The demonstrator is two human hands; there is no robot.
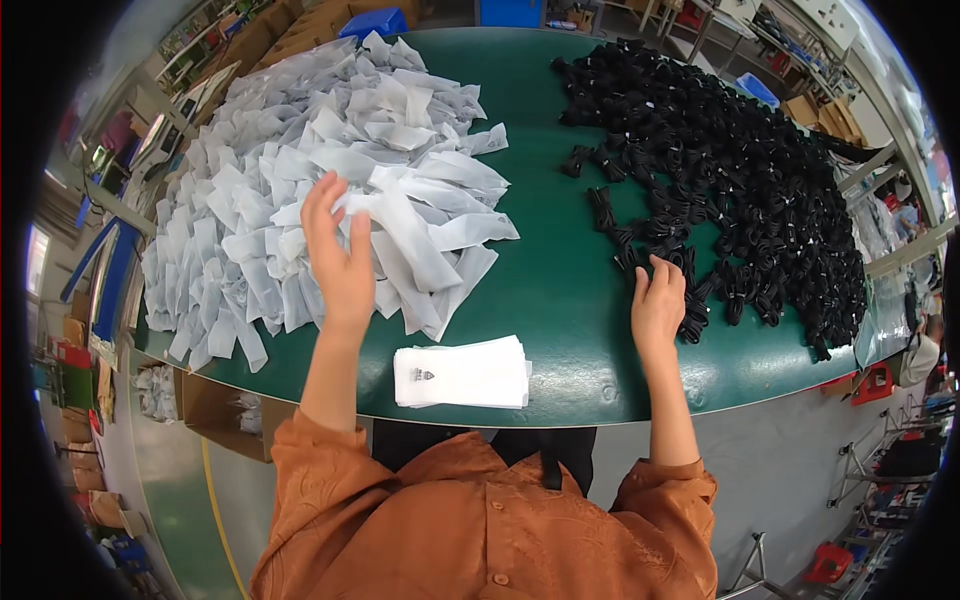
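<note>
My left hand [340, 258] is raised over the near right part of a big heap of white translucent packets [250, 200], its fingers spread and nothing in them. Just right of it, a long white packet [415, 240] lies slanted across others. On the right, my right hand [658, 308] is at the near left edge of a heap of black coiled cables [745, 190]. Its fingers are slightly bent and apart, by a cable bundle [630, 258]. Between my hands, near the table's front edge, lies a flat stack of white paper bags [465, 374] with a small dark print.
Both heaps rest on a green table [540, 130] with a curved-looking front edge. A cardboard box [225, 410] with white packets stands on the floor at the lower left. Metal racks [890, 180] flank the table on the right; blue bins [510, 12] are beyond its far edge.
</note>
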